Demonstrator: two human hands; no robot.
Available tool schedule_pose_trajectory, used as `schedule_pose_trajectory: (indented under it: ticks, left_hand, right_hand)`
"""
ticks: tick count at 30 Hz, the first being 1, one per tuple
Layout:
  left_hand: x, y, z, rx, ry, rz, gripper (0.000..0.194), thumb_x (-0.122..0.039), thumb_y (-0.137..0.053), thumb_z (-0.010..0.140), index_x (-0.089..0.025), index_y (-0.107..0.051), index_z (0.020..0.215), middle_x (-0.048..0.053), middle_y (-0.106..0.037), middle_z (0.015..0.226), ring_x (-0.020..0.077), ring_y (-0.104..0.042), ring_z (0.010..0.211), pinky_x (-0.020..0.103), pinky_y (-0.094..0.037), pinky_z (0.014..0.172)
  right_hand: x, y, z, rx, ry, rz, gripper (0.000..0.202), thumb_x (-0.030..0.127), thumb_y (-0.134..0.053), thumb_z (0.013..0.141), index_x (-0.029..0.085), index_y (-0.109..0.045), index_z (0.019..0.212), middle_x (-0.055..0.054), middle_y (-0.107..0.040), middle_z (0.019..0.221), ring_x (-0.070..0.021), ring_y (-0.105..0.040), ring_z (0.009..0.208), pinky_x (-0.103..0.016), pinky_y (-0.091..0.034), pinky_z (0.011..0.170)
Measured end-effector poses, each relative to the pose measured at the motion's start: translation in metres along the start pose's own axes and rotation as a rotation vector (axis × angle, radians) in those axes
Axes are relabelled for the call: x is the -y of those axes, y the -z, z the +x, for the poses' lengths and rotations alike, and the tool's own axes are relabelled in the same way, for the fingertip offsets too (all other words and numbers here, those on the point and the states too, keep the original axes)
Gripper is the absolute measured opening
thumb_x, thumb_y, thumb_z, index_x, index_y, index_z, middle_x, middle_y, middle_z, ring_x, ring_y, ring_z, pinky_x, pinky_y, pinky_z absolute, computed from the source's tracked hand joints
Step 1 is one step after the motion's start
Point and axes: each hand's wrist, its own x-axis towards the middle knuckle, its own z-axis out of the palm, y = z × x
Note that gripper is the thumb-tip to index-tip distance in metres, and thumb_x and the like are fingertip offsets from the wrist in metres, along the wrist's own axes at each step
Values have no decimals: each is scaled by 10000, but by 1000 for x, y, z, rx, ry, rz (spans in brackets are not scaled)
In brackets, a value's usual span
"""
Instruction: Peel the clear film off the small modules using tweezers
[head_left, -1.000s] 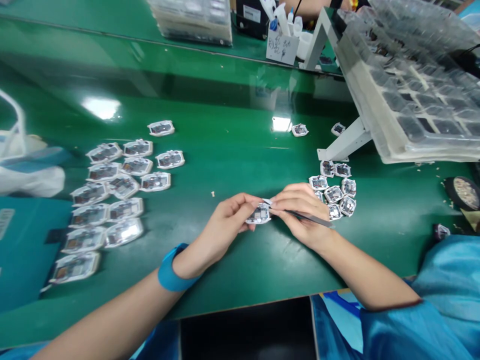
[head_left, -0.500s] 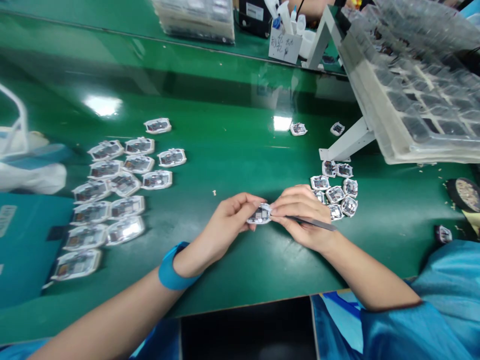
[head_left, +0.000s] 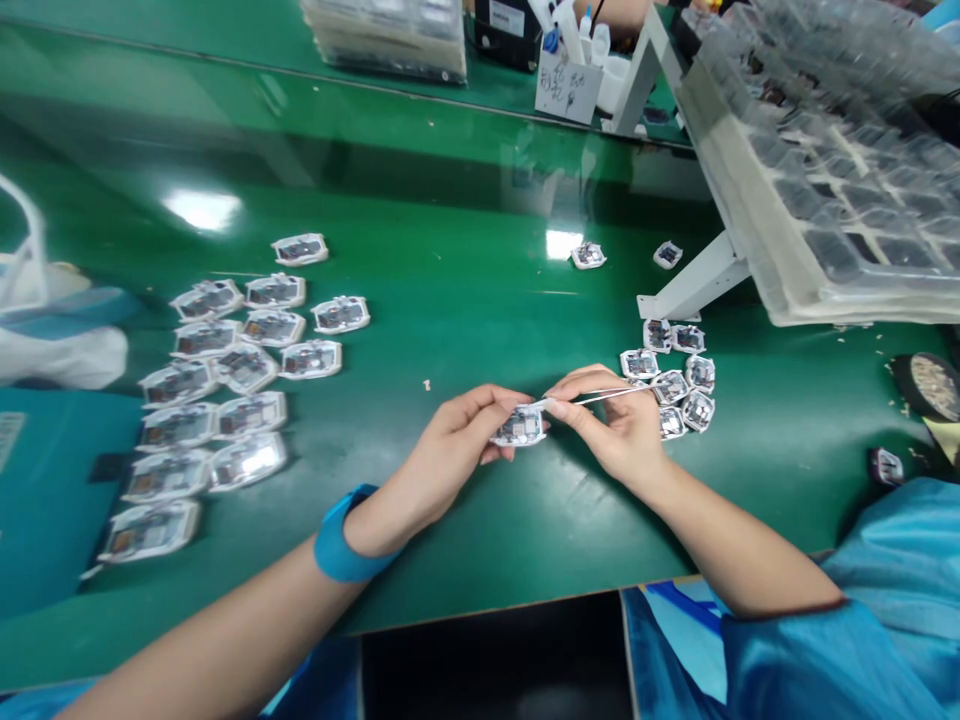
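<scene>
Between the thumb and fingers of my left hand (head_left: 469,425) is a small white-framed electronic device (head_left: 519,427), its inner components facing up. My right hand (head_left: 611,415) pinches a pair of thin metal tweezers (head_left: 600,397), whose tips reach the upper right edge of the device. Fingertips partly hide that contact spot. Right of my right hand lies a cluster of similar devices (head_left: 670,387), and rows of more such devices (head_left: 244,367) are spread on the left.
A green work table (head_left: 450,300) lies underneath. Clear compartment trays (head_left: 847,230) rest on a white stand (head_left: 697,275) at the right. A labelled holder (head_left: 568,88) stands at the back. A small dish of bits (head_left: 934,387) sits far right; a teal folder (head_left: 52,490) lies left.
My right hand has turned and lifted slightly, and the tweezers have swung from slanting down to slanting up at their rear end. The left hand still holds the device in nearly the same place.
</scene>
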Motion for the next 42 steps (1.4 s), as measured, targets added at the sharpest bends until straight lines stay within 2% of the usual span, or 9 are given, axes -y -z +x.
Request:
schedule_pose_trajectory:
  ticks: [3, 6, 11, 15, 20, 27, 35, 39, 42]
  left_hand:
    - [1, 0, 1, -7, -1, 22, 267, -417, -674, 817, -163, -690, 897, 1, -640, 759, 100, -532, 611, 217, -399, 559]
    - [1, 0, 2, -26, -9, 35, 266, -420, -694, 792, -166, -688, 871, 0, -633, 732, 106, -523, 598, 224, -405, 551]
    - [1, -2, 2, -31, 7, 37, 265, -422, -693, 783, -164, -686, 846, 14, -660, 750, 106, -517, 591, 229, -413, 561]
    - [1, -2, 2, -36, 12, 35, 270, -415, -697, 776, -158, -690, 856, 21, -671, 752, 106, -515, 588, 229, -408, 556]
    - [-1, -3, 2, -53, 30, 30, 264, -402, -713, 757, -155, -690, 848, 26, -677, 747, 112, -517, 599, 229, -414, 560]
    - [1, -2, 4, -49, 39, -20, 309, -435, -747, 739, -155, -685, 853, 2, -644, 724, 93, -498, 580, 204, -380, 530]
    - [0, -2, 4, -49, 53, -4, 321, -445, -743, 746, -155, -685, 871, 32, -691, 780, 103, -522, 590, 219, -401, 553]
    - [3, -2, 5, -31, 39, -9, 330, -446, -741, 748, -146, -691, 875, 46, -703, 783, 103, -509, 578, 219, -377, 524]
    - [3, -2, 5, -35, 35, -15, 323, -448, -750, 743, -152, -695, 861, 30, -694, 764, 100, -509, 584, 212, -378, 529]
  right_hand:
    - [-2, -1, -1, 14, -96, 66, 41, 246, -736, 844, 213, -723, 863, -37, -761, 869, -175, -725, 807, -342, -595, 779]
    - [-2, -2, -2, 45, -82, 92, 45, 248, -734, 847, 208, -722, 865, -42, -758, 883, -174, -727, 832, -340, -599, 796]
    - [-1, -4, 0, 60, -199, 233, 145, 338, -727, 851, 200, -684, 866, -25, -738, 822, -149, -720, 719, -299, -620, 690]
    - [-3, -6, 0, 39, -257, 302, 186, 364, -753, 823, 201, -671, 862, -13, -735, 805, -141, -721, 698, -278, -620, 670]
    - [-5, -6, -1, 20, -245, 292, 147, 329, -757, 820, 201, -690, 844, -16, -745, 825, -138, -720, 707, -266, -609, 657]
    - [-3, -4, -1, 54, -100, 97, 72, 259, -727, 852, 193, -710, 830, -48, -758, 850, -171, -732, 799, -317, -609, 740]
    - [-6, -9, -2, 16, -268, 285, 196, 373, -756, 815, 197, -683, 860, -17, -744, 811, -146, -735, 691, -268, -620, 655]
    - [-8, -8, -2, 2, -250, 240, 172, 354, -755, 817, 196, -690, 835, -22, -747, 838, -144, -729, 708, -261, -613, 644]
    - [-4, -7, -2, 22, -181, 150, 106, 290, -735, 840, 193, -696, 828, -27, -749, 830, -146, -727, 705, -272, -610, 654]
